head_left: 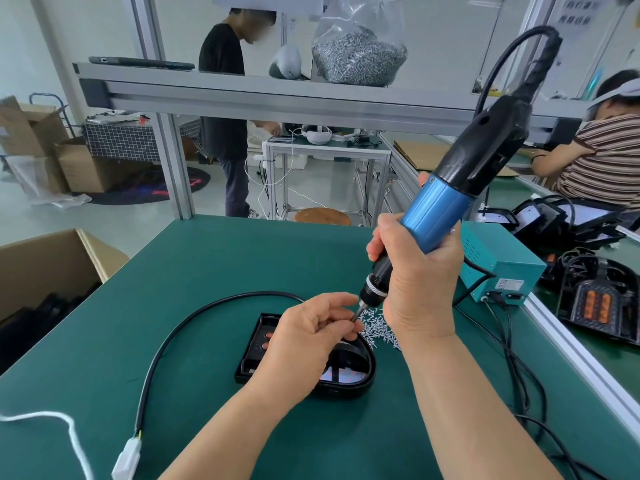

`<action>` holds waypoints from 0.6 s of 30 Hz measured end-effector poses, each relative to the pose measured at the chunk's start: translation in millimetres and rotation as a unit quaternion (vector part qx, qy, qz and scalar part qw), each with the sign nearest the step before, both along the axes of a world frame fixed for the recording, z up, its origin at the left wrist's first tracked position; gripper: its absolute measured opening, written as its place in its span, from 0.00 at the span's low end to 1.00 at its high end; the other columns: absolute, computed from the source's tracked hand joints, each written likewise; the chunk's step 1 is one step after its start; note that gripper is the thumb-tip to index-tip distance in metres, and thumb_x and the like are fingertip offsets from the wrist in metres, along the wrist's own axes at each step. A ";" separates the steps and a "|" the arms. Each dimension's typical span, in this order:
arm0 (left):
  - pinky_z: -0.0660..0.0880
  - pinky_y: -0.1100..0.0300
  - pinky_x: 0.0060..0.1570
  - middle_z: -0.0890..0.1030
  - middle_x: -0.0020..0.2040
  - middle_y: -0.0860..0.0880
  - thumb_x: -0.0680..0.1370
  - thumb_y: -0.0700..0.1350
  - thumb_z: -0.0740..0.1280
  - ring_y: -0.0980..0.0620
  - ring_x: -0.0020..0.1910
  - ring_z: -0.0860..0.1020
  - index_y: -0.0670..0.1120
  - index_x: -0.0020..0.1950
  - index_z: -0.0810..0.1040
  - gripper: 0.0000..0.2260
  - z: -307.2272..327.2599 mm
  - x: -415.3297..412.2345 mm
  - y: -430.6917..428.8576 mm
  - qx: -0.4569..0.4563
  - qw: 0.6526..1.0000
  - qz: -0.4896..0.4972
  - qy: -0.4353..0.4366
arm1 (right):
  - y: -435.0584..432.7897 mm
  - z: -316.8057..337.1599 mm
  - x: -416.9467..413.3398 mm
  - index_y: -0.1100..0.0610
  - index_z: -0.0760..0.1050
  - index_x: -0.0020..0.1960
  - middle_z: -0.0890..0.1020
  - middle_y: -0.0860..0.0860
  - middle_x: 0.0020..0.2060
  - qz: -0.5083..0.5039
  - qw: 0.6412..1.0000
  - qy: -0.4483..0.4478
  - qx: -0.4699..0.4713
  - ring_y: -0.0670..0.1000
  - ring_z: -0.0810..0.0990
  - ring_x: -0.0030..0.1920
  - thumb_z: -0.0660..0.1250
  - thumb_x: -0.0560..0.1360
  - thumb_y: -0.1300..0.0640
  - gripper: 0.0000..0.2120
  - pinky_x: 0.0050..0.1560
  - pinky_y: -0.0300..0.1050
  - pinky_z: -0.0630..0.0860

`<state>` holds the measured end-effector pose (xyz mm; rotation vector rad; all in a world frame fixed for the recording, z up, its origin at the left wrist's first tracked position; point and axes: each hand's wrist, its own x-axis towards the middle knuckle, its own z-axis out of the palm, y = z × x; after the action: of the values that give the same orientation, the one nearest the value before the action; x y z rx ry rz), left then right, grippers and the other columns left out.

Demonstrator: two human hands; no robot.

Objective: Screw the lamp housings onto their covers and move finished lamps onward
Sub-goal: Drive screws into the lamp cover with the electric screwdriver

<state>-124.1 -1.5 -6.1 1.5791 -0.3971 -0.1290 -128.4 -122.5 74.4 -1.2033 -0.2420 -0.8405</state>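
Observation:
A black lamp housing point(349, 367) lies on the green table mat point(194, 271), partly hidden under my left hand point(308, 337). Its black cable point(166, 344) loops left and ends in a white connector point(126, 459). My right hand point(415, 271) grips a blue and black electric screwdriver point(460, 188), tilted with its bit pointing down-left. The fingertips of my left hand pinch at the bit tip, apparently holding a small screw there. A pile of loose silver screws point(379, 329) lies just right of the housing.
A teal power supply box point(498, 268) stands at the right with cables trailing. Finished black lamps point(595, 303) lie on the belt beyond the aluminium rail. An open cardboard box point(52, 268) sits at the left. A bag of screws point(360, 57) rests on the upper shelf. Two people work behind.

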 end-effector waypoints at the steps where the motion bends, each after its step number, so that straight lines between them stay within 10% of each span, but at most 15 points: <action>1: 0.74 0.70 0.42 0.86 0.45 0.52 0.79 0.34 0.66 0.58 0.45 0.83 0.53 0.56 0.81 0.15 1.3 -0.2 0.4 0.019 1.000 -0.003 -0.004 | 0.6 -0.8 0.4 0.32 0.80 0.42 0.78 0.44 0.30 -0.002 1.000 -0.003 -0.006 0.45 0.77 0.29 0.71 0.71 0.60 0.20 0.33 0.39 0.75; 4: 0.74 0.68 0.51 0.83 0.52 0.61 0.79 0.45 0.68 0.62 0.52 0.79 0.56 0.64 0.79 0.14 6.1 11.4 7.7 0.195 0.975 0.035 -0.096 | 1.6 -5.4 3.3 0.34 0.80 0.43 0.78 0.44 0.31 -0.015 1.000 0.004 -0.018 0.45 0.77 0.29 0.72 0.69 0.56 0.15 0.32 0.38 0.75; 9: 0.63 0.54 0.67 0.75 0.66 0.54 0.83 0.56 0.57 0.50 0.68 0.68 0.51 0.69 0.74 0.18 4.9 39.8 17.2 0.547 0.809 0.034 -0.212 | 0.7 -24.2 10.3 0.63 0.74 0.46 0.76 0.52 0.31 -0.035 0.997 0.046 -0.043 0.47 0.76 0.29 0.72 0.70 0.60 0.09 0.33 0.36 0.75; 18: 0.56 0.51 0.66 0.75 0.58 0.58 0.83 0.56 0.52 0.51 0.60 0.70 0.61 0.68 0.70 0.15 -35.5 28.8 19.1 0.548 0.790 0.088 -0.261 | 9.8 -46.8 23.5 0.63 0.71 0.43 0.76 0.49 0.29 -0.034 0.994 0.072 -0.077 0.48 0.76 0.29 0.72 0.70 0.60 0.10 0.32 0.39 0.76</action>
<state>-95.3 17.6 -41.6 2.8221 -0.6587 0.2981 -105.0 -112.7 27.6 -1.4171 -0.1515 -0.8007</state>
